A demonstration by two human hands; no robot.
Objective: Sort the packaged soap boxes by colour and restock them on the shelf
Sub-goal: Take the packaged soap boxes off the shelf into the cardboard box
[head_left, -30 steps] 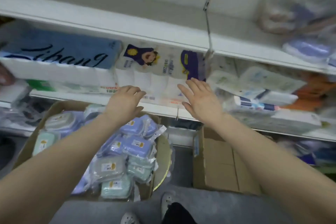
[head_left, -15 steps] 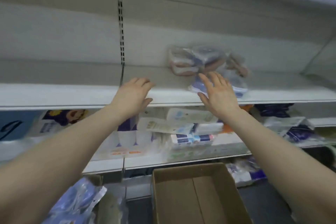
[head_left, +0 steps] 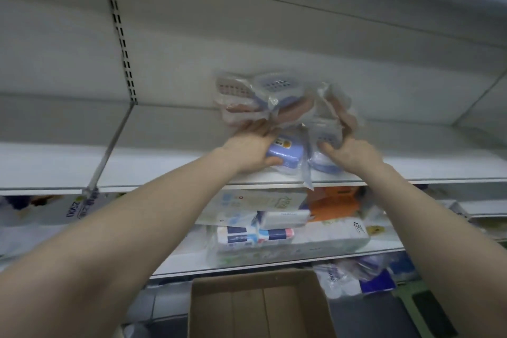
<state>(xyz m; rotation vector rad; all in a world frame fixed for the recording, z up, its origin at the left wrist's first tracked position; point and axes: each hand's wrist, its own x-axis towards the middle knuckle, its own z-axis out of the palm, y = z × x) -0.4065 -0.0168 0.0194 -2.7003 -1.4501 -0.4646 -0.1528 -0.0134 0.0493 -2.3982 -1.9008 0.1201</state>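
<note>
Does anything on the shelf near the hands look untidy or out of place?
Yes. The wrapped soap boxes lie in a tilted heap, pink and blue mixed, not sorted. One wrapper hangs over the shelf edge.

shelf [head_left: 164, 164]: white painted metal, smooth, slight sheen
purple soap box [head_left: 288, 155], on shelf: smooth plastic, clear glossy film wrap
second soap box [head_left: 323, 166], on shelf: plastic, crinkled shiny film
cardboard box [head_left: 260, 307], below shelf: brown, matt
tissue packs [head_left: 288, 241], below shelf: glossy plastic wrap

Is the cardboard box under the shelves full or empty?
Empty, as far as visible: the cardboard box has an open top showing only its bare brown bottom, and its near end is cut off.
</note>
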